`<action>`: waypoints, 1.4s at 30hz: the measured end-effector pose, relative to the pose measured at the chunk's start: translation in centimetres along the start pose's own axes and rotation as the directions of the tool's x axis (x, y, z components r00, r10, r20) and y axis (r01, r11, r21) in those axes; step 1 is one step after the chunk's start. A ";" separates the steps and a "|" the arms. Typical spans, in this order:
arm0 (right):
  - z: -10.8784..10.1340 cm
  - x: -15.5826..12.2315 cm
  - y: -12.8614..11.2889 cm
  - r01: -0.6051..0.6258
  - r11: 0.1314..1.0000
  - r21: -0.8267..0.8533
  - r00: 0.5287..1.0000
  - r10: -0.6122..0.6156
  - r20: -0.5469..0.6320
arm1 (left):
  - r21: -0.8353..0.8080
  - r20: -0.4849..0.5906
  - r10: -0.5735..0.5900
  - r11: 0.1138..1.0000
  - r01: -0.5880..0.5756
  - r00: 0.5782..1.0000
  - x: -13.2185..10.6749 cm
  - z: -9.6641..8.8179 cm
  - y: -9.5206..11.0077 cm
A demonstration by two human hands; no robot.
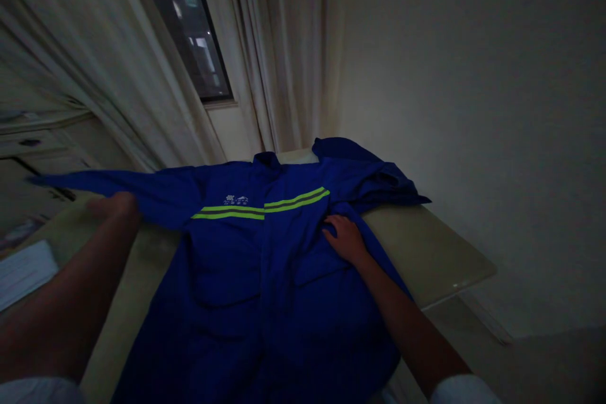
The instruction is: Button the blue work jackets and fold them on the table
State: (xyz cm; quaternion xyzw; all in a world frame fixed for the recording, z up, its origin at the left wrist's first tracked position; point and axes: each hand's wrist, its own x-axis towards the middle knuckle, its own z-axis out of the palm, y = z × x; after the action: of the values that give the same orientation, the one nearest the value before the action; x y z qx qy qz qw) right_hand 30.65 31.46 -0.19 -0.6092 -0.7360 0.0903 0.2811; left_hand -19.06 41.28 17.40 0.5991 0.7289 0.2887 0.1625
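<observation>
Bare forearms (407,309) w/ white cuffs (461,390) nearest cam, reaching over a blue jacket (227,278) spread front-up on a pale table (426,246), collar (267,165) at far side, lower part running out of frame toward the person. L hand (116,205) is at the outstretched L-side sleeve (161,192), blurry; fingers look curled, can't tell if clamped on cloth. R hand (345,238) lies on the chest just below the yellow-green stripe (298,201), palm down, thumb & fingers a bit apart, no clear pinch. R-side sleeve (379,177) is bunched near the table's far edge, by the wall (473,107). Handling (judging by looks only): soft, floppy, mid-weight cloth, prob. stiffer at collar & stripe, not fragile, not very slippery; best holds approx. shoulder seams, sleeve ends or hem, since pinching mid-chest would likely just wrinkle it. Text: white logo (230,197) w/ small characters below it, above the stripe on L side of pic; too small/dim to read, so no brand ID. Paper (26,274) at table's L side has faint print, also illegible.
</observation>
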 end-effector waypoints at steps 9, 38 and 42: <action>-0.2 -0.5 0.4 0.050 0.998 -0.025 0.999 -0.049 0.023 | 0.202 0.297 0.219 0.937 -0.285 0.930 -5.6 20.1 8.5; 6.3 7.9 -9.7 -0.004 0.981 0.196 1.000 0.009 -0.028 | -0.747 0.057 0.346 0.637 -0.190 0.937 -6.6 26.3 6.6; 6.7 6.5 -10.1 0.167 0.984 -0.067 0.982 -0.160 0.098 | -0.585 0.007 0.296 0.776 -0.236 0.955 -4.8 25.0 4.5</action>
State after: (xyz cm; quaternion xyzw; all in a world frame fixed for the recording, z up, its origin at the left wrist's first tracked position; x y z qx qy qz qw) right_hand 18.00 36.58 1.06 -0.5518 -0.7987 0.0671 0.2303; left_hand 0.09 42.81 0.16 0.6316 0.5057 0.4864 0.3297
